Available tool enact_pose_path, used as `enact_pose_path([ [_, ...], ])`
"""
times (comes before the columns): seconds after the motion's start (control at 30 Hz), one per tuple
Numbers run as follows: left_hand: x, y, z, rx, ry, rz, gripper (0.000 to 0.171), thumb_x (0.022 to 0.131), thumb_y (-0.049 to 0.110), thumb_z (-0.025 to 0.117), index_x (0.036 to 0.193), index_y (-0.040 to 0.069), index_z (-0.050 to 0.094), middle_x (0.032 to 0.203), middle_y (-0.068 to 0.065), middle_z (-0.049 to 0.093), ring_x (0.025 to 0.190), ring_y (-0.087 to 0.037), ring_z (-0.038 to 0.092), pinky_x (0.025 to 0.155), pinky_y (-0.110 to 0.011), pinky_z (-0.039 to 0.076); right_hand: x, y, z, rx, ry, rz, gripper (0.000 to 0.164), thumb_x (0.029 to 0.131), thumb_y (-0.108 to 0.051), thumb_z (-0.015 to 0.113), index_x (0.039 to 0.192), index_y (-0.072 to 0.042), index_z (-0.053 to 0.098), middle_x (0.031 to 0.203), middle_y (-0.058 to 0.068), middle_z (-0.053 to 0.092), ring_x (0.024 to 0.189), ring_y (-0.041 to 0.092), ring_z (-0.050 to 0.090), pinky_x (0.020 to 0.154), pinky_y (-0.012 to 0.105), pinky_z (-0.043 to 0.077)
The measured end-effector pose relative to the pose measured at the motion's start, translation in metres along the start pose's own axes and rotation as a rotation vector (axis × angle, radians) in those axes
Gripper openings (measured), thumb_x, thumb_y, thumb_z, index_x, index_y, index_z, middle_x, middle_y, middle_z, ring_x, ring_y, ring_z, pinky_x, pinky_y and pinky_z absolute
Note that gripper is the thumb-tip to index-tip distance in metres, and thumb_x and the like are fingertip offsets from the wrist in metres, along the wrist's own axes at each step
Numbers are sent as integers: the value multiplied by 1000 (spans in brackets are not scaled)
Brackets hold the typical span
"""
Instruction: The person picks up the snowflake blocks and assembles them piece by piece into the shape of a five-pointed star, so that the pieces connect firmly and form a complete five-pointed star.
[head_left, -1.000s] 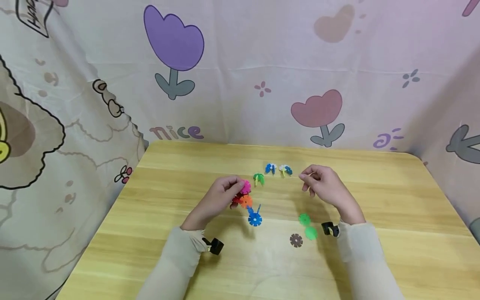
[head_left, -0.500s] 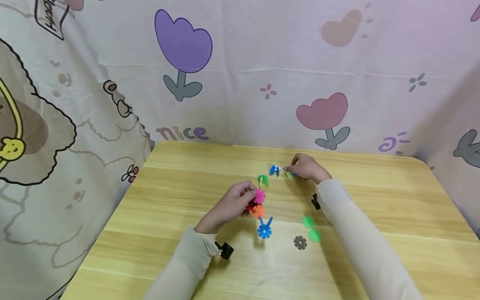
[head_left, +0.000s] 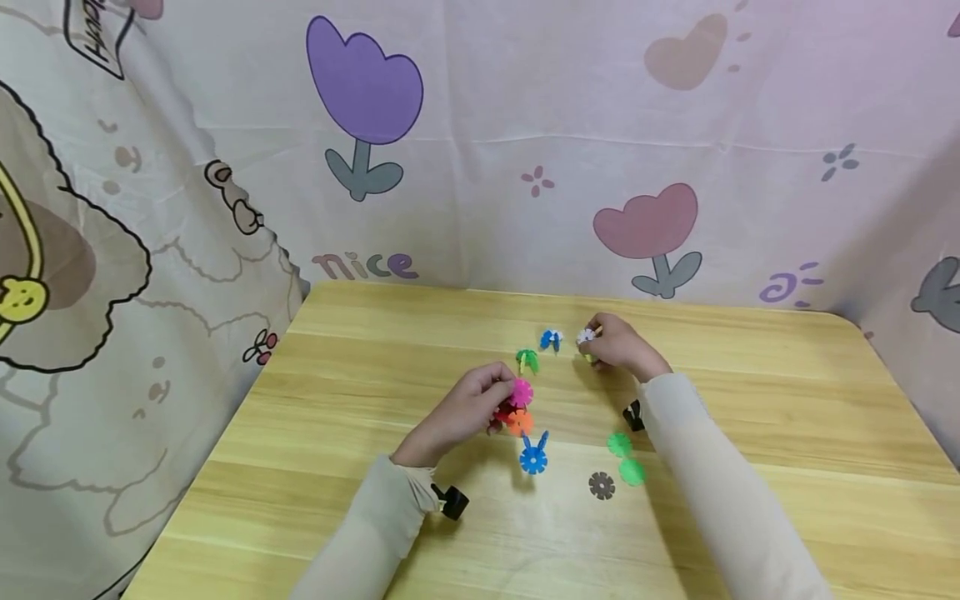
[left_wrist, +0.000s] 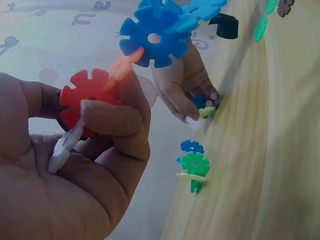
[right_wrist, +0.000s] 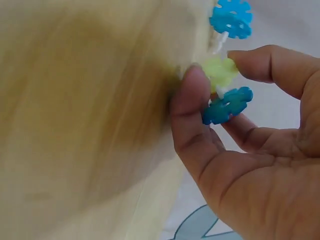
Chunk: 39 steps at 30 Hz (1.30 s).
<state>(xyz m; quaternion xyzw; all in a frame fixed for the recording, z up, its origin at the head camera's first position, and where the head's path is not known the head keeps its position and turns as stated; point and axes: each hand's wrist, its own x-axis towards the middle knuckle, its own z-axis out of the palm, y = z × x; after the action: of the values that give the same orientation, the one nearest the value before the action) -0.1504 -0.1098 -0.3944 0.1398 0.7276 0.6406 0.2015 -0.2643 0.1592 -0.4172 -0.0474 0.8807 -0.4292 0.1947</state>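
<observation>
My left hand grips a linked chain of notched plastic snowflake discs. In the head view a pink disc, an orange disc and a blue disc show in it. From the left wrist, a red disc sits at the fingertips and a white disc lies against the palm. At the back of the table, my right hand pinches a small cluster whose white disc faces the head camera. The right wrist view shows this cluster's yellow disc and blue disc between thumb and fingers.
Left of the right hand stand a blue-and-white cluster and a green-and-yellow cluster. Two loose green discs and a dark grey disc lie nearer the front on the wooden table. A printed curtain hangs behind.
My right hand has moved left to the rear cluster and taken hold of it, and the cluster has turned. The left hand keeps its grip on the chain.
</observation>
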Motion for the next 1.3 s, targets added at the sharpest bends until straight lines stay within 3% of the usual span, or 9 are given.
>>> enact_pose_path([
  [0.23, 3, -6, 2, -18, -36, 13, 21, 112, 13, 41, 106, 0, 56, 89, -6, 58, 64, -15, 50, 54, -21, 47, -26, 2, -2, 228, 16, -127, 26, 98, 1, 65, 115, 14, 49, 101, 20, 59, 82, 26, 66, 79, 41, 64],
  [0.5, 5, -7, 4, 27, -85, 58, 14, 105, 18, 64, 110, 5, 65, 95, -9, 64, 73, -18, 60, 66, -30, 59, -82, -27, 19, 487, -31, -361, 25, 97, 2, 68, 115, 13, 55, 104, 21, 62, 91, 33, 72, 90, 54, 60],
  [0.6, 5, -7, 6, 21, -106, 75, 17, 101, 19, 70, 110, 5, 67, 98, -10, 66, 79, -20, 63, 74, -43, 63, -97, -33, 27, 536, -52, -410, 25, 96, 1, 71, 115, 11, 57, 103, 20, 62, 91, 33, 72, 89, 50, 61],
  [0.73, 6, -8, 8, 34, -108, 92, 16, 100, 18, 71, 109, 5, 67, 97, -10, 67, 82, -23, 64, 79, -56, 61, -105, -36, 35, 527, -16, -411, 23, 94, 0, 73, 114, 6, 62, 105, 17, 67, 93, 28, 71, 87, 38, 62],
  [0.87, 6, -10, 10, 102, -72, 113, 11, 103, 18, 68, 104, 8, 68, 90, -6, 66, 79, -19, 62, 73, -41, 61, -105, -36, 41, 486, 13, -404, 22, 92, 1, 75, 112, 3, 64, 105, 14, 70, 93, 23, 68, 84, 31, 61],
  [1.0, 5, -10, 12, 174, -22, 177, 8, 103, 12, 64, 96, 8, 65, 82, -4, 61, 72, -14, 53, 61, -23, 47, -104, -36, 44, 462, 41, -399, 23, 92, 0, 76, 112, 1, 65, 103, 13, 71, 93, 24, 68, 82, 30, 60],
  [1.1, 4, -9, 14, 202, 18, 225, 12, 102, 8, 64, 91, 7, 62, 79, -3, 57, 68, -12, 48, 57, -20, 40, -104, -37, 46, 465, 73, -398, 25, 92, -1, 77, 113, 1, 65, 102, 12, 71, 93, 24, 69, 83, 30, 61],
  [1.3, 2, -7, 14, 235, 62, 268, 12, 99, 8, 68, 89, 8, 64, 79, -2, 56, 68, -12, 51, 56, -19, 43, -103, -38, 48, 485, 109, -417, 23, 92, 1, 77, 111, 2, 64, 101, 11, 72, 93, 23, 69, 82, 29, 61],
])
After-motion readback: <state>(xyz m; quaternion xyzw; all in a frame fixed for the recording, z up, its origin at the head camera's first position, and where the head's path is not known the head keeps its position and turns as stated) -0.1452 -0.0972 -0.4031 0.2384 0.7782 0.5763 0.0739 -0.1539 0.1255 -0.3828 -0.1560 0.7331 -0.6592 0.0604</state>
